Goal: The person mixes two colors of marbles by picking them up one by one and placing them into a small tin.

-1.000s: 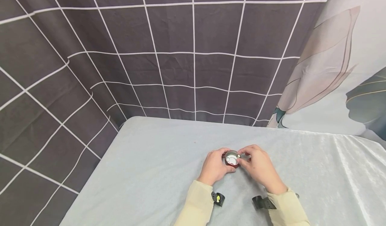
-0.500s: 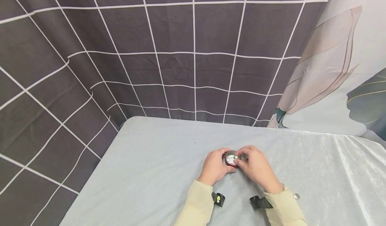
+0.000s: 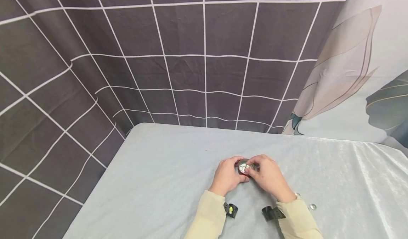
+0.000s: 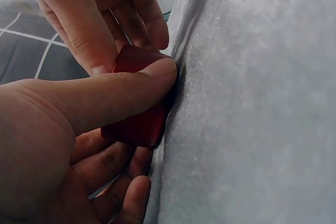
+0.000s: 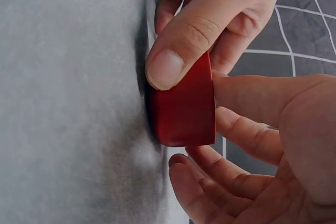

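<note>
On the cloth-covered table sits a small round tin [image 5: 184, 121], red outside and grey inside. Shiny whitish pieces [image 3: 242, 168] show within it in the head view. My left hand [image 3: 227, 174] grips the tin from the left; its thumb [image 4: 126, 95] lies along the red wall and its fingers reach round the far side. Over the opening, my right hand [image 3: 269, 175] pinches a small shiny piece [image 3: 247, 166] between thumb and index finger. That piece is mostly covered by the fingertips. The right hand's other fingers [image 5: 210, 182] are bent beside the tin.
A small round clear disc [image 3: 313, 206] lies beside the right sleeve, and another disc [image 3: 297, 194] peeks out at the cuff. Each wrist wears a black strap with a camera. A dark gridded curtain [image 3: 185, 72] hangs behind the table [image 3: 159, 175], with a leaf-patterned one at right.
My right hand has moved left over the tin's opening with its pinched piece. As its sleeve shifted, the clear discs on the table came into view. The left hand has stayed put.
</note>
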